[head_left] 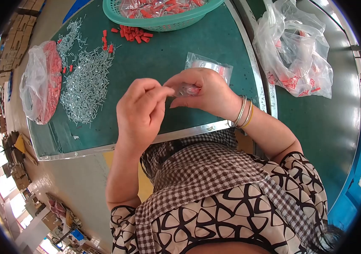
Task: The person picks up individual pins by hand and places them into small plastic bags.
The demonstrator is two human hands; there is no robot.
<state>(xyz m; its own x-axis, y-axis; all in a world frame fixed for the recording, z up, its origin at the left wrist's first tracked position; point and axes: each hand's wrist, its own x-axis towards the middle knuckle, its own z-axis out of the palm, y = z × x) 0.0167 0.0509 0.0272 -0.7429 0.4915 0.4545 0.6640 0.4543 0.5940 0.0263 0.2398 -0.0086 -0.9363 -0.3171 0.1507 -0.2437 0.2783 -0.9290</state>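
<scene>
My right hand (214, 93), with bangles at the wrist, is closed around a small clear plastic bag (185, 89) with something red inside it. From the other side, my left hand (140, 111) pinches the bag's end between thumb and fingers. Both hands are raised above the near edge of the green table (146, 63). Beyond my right hand, a flat clear packet (226, 71) with white and red contents lies on the tabletop, partly hidden by that hand.
A heap of screws (86, 86) and a bag of red pieces (45, 82) are at the left. Red plugs (134, 34) lie near a green basket (167, 24) of filled packets. A translucent plastic bag (294, 51) sits on the right-hand surface, past the metal table edge (254, 55).
</scene>
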